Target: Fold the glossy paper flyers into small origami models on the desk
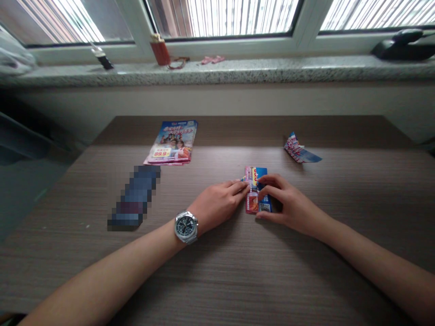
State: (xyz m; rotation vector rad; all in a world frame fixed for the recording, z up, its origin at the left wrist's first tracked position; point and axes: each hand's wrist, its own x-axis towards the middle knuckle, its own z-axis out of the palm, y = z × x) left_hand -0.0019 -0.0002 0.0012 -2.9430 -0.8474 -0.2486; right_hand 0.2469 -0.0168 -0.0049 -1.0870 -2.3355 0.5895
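Note:
A folded colour flyer [253, 203] lies on the table in front of me, a narrow rectangle in pink, blue and yellow. My left hand [220, 199], with a metal watch [186, 227] on its wrist, rests flat with fingers stretched out, their tips at the flyer's left edge. From the right, my right hand [283, 201] arches over the flyer. Its fingers are spread, with fingertips on the paper and the thumb by the lower edge. A small blue corner of paper shows beside the left fingertips; what lies under them is hidden.
A stack of flyers [175, 142] lies at the back left of the table [217, 280]. Nearer me is a dark, pixelated flat object [134, 197]. A folded paper shape [299, 151] stands at the back right. On the windowsill [272, 68] is a red lighter-like object [159, 50].

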